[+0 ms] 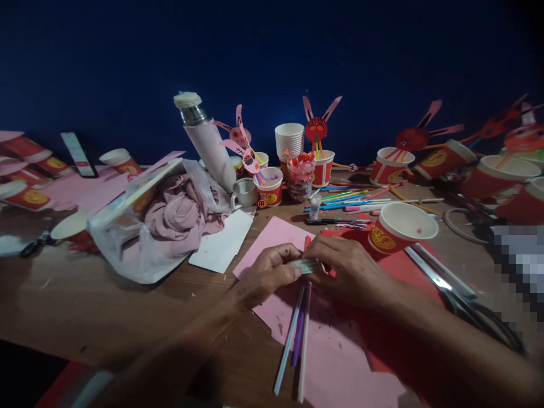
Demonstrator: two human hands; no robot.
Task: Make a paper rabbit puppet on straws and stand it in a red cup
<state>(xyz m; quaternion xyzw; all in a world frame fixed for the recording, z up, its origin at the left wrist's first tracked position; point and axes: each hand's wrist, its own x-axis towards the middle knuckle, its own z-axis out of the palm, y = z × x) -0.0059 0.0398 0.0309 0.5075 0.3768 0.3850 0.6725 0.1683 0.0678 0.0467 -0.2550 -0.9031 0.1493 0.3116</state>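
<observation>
My left hand and my right hand meet over the pink paper. Between their fingertips is a small pale green, flat piece; its kind is not clear. My left thumb presses along its near side, and my right fingers curl over its other end. A bit of red paper shows just behind the fingers. Three thin sticks, one pale blue, one purple and one whitish, lie below the hands, their upper ends close under the fingers.
Large scissors lie at right beside a paper cup and red paper. Colored sticks, a leaning thermos, stacked cups and rabbit-faced paper figures stand behind. A plastic bag holds pink cloth at left.
</observation>
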